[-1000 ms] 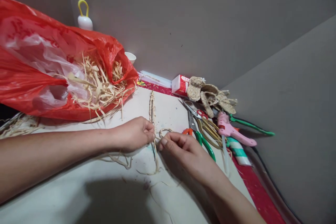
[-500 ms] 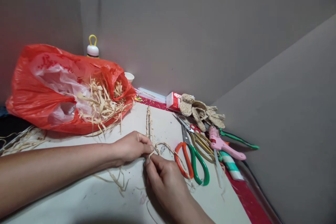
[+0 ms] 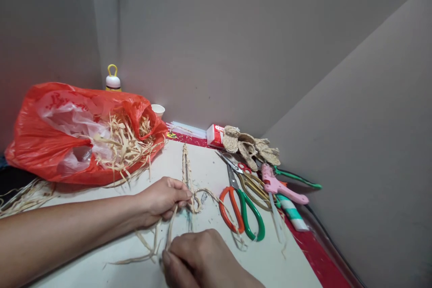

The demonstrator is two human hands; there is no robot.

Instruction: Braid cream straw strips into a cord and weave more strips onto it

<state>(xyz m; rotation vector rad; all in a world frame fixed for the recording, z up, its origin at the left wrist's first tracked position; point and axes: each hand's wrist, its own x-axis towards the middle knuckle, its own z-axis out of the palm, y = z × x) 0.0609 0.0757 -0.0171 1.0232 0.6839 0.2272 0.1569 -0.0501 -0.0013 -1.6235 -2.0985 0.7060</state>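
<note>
Near the middle of the table, my left hand [image 3: 170, 198] pinches a pale straw cord [image 3: 196, 202] between thumb and fingers. From that hand the cord runs up in a narrow plaited loop [image 3: 186, 164], and another length trails right across the scissors. Closer to me, my right hand [image 3: 199, 258] is closed, its fingertips partly hidden, at the lower end of a straw strand [image 3: 172, 224] stretched down from my left hand. Large scissors [image 3: 242, 209] with one orange and one green handle lie just right of the cord.
A red plastic bag [image 3: 50, 144] spilling dried straw [image 3: 126, 144] lies at the left. Along the right are gold-handled scissors [image 3: 255, 185], a pink glue gun [image 3: 281, 186], woven straw pieces [image 3: 249, 146] and a red-white box [image 3: 214, 136]. Behind stand a white cup [image 3: 158, 110] and a bottle [image 3: 113, 82].
My right hand has moved down and toward me, away from my left hand, drawing a strand out between them. My left hand keeps its pinch. The camera view has shifted slightly.
</note>
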